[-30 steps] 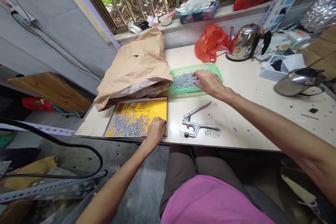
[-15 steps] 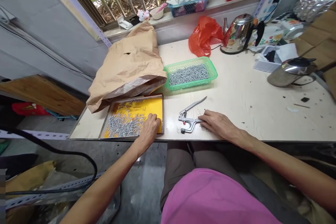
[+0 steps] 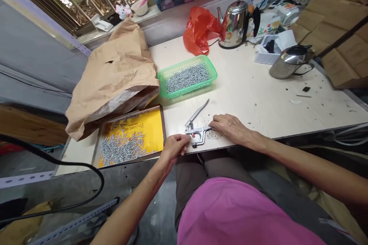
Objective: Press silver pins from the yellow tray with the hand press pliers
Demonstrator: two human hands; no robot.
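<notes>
My right hand [image 3: 231,128] is closed on the lower handle of silver snap-fastener pliers [image 3: 202,134], which lie on the table near its front edge. Their upper handle is spread apart from the lower one, and a spring and a red part show by the jaw. At the jaw's left side is my left hand [image 3: 176,146], its fingertips pinched together; whatever they hold is too small to make out. Left of that hand, small silver metal pieces [image 3: 122,147] lie heaped in a shallow tray with a yellow bottom [image 3: 153,124].
A green basket [image 3: 214,74] of small metal pieces stands behind the pliers. Beside it, a large brown paper bag [image 3: 112,65] overhangs the tray's back. Farther off are a red plastic bag [image 3: 198,32], a kettle [image 3: 234,23] and a steel pitcher [image 3: 289,65].
My left hand has moved right, from the tray to the jaw of the pliers. My right hand stays on the handle. The view has shifted to the right.
</notes>
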